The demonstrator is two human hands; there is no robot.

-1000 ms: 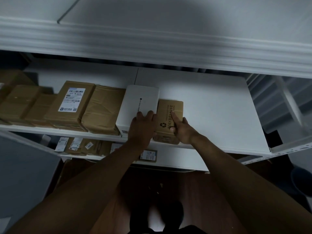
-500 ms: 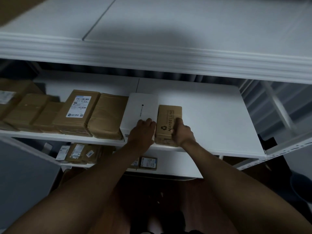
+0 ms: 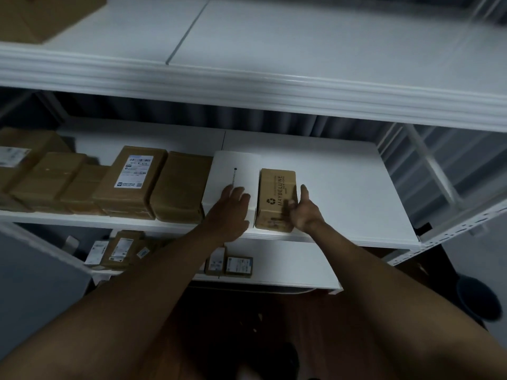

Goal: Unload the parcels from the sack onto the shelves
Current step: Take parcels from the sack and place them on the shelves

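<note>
Your left hand (image 3: 229, 208) lies flat on the white box (image 3: 233, 176), fingers straight and together, palm down on its near part. Your right hand (image 3: 303, 211) sits at the near right corner of the Maybelline carton (image 3: 277, 196); thumb points up along the carton's right side, the other fingers are blurred over its top near edge, so I cannot tell if they grip or just touch.

Everything below is relative to the Maybelline carton:
- It lies flat on the middle shelf (image 3: 343, 193), near the front edge, print facing up.
- White box just to its left, a thin gap between them.
- Left of the white box, a row of brown parcels: a plain taped one (image 3: 181, 187) touching the white box, then a labelled one (image 3: 131, 179), then more running off to the left.
- Bare shelf board to its right.
- Above: top shelf (image 3: 274, 50), with a brown box corner (image 3: 41, 15) at far left.
- Below: lower shelf (image 3: 288, 267) with small labelled packets (image 3: 238, 266).
- Down right: dark bucket (image 3: 477, 298) on the floor.
</note>
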